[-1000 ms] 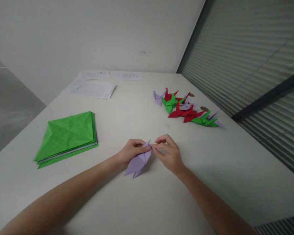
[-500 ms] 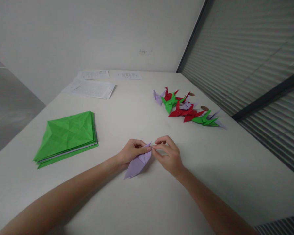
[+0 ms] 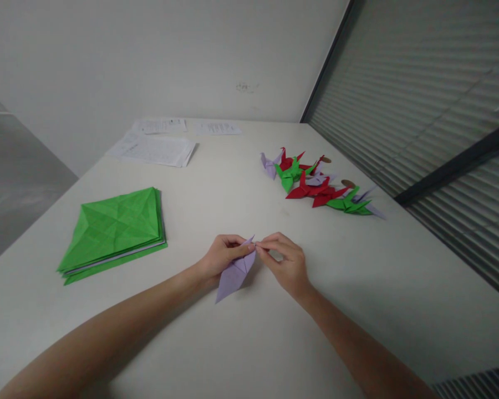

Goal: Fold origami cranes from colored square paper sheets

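A lilac origami crane (image 3: 234, 275), partly folded, is held just above the white table in the middle of the head view. My left hand (image 3: 222, 256) is closed on its upper part, thumb on top; the fingers beneath are hidden. One broad lilac flap points down toward me, and a thin tip sticks up past my thumb. My right hand (image 3: 286, 262) pinches a small point of the paper between thumb and index finger, right beside the left thumb tip. Its other fingers are curled.
A stack of creased green paper sheets (image 3: 115, 221) lies at the left, a lilac layer showing at its edge. Several red, green and lilac folded cranes (image 3: 310, 188) sit at the back right, near the window blinds (image 3: 416, 100). Printed papers (image 3: 156, 149) lie at the far left.
The crane has turned slightly, and its lower flap now looks narrower. My right fingers have come together on the point and moved a little left.
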`<state>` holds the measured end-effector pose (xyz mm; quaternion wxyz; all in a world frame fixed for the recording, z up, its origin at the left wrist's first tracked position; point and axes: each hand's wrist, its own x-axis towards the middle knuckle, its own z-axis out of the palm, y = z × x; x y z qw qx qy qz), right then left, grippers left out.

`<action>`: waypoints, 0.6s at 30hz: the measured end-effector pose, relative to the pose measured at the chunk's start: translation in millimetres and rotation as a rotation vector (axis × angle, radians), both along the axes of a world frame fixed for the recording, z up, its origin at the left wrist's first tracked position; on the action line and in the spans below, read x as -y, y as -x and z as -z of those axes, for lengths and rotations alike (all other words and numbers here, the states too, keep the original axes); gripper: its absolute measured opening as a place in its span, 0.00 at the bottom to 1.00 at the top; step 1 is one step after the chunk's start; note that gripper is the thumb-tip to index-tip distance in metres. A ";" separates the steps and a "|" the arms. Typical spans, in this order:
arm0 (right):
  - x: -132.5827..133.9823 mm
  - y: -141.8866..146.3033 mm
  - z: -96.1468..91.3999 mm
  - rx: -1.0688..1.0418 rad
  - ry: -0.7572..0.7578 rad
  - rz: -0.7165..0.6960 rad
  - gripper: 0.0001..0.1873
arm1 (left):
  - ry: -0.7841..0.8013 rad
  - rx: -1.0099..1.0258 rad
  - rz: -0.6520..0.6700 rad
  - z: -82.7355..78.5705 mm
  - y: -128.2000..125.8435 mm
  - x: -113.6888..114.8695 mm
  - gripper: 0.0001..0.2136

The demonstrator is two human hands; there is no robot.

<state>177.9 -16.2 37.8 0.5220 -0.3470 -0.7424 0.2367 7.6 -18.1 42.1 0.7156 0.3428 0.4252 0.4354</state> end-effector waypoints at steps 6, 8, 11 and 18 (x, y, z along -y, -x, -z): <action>-0.4 3.8 6.2 -0.177 0.281 -0.032 0.03 | -0.039 -0.020 -0.037 4.3 -0.2 -0.7 0.18; -0.4 4.4 7.3 -0.215 0.354 -0.027 0.04 | -0.048 -0.024 -0.043 4.0 -0.6 -0.5 0.18; 0.0 5.4 7.4 -0.248 0.442 -0.004 0.08 | -0.061 -0.031 -0.045 1.6 -1.4 0.2 0.18; -1.3 6.9 5.3 -0.349 0.515 0.014 0.14 | -0.051 -0.021 -0.083 -1.4 -2.3 2.2 0.18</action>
